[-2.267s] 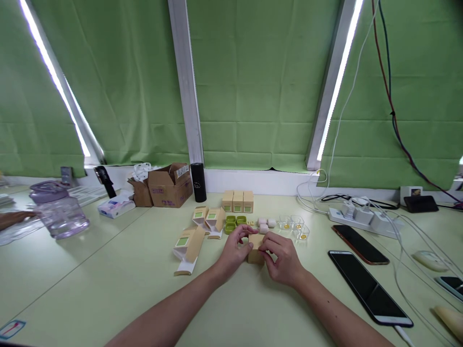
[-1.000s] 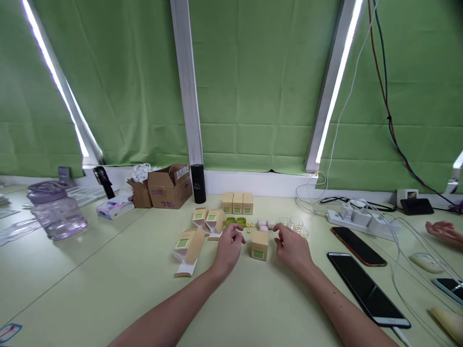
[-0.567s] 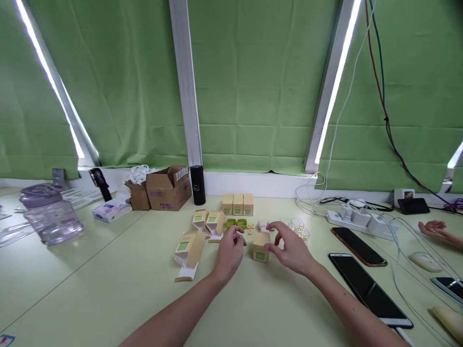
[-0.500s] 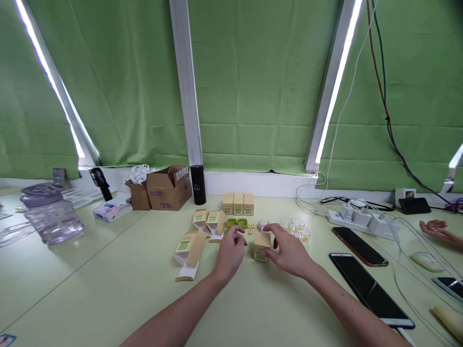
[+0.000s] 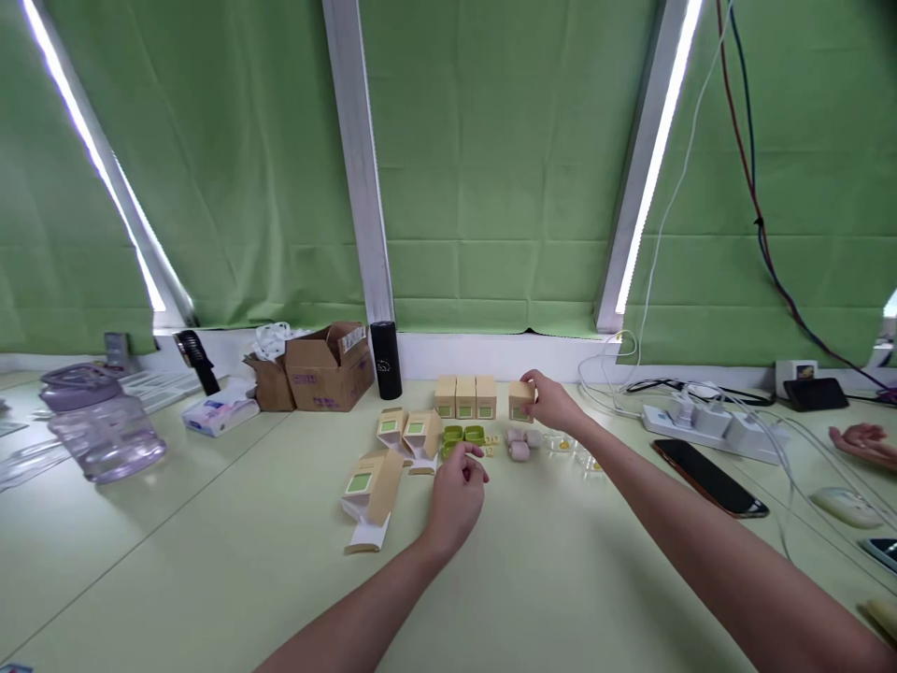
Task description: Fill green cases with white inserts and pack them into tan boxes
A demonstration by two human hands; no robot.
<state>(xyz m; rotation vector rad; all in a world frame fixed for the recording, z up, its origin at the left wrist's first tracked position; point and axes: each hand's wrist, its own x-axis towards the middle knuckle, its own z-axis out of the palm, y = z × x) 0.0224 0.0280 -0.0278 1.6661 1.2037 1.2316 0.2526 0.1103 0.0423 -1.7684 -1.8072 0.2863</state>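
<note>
My right hand (image 5: 550,400) is stretched out to the back of the table and grips a small tan box (image 5: 520,401) with a green label. It holds the box just right of a row of three like boxes (image 5: 465,396) below the window. My left hand (image 5: 458,495) hovers over the table with its fingers loosely curled and nothing in them. Just beyond it lie green cases (image 5: 463,436), small pink cases (image 5: 519,443) and clear little trays (image 5: 569,445). Opened tan boxes (image 5: 405,431) and a larger one (image 5: 371,487) lie to the left of my left hand.
A brown carton (image 5: 326,365) and a black cylinder (image 5: 386,360) stand at the back left. A clear water jug (image 5: 100,423) is at the far left. A phone (image 5: 708,464), a power strip (image 5: 711,423) with cables and another person's hand (image 5: 862,441) are on the right.
My right hand took hold of the tan box in front of me and carried it to the back, beside the row of three boxes. My left hand stayed nearly in place.
</note>
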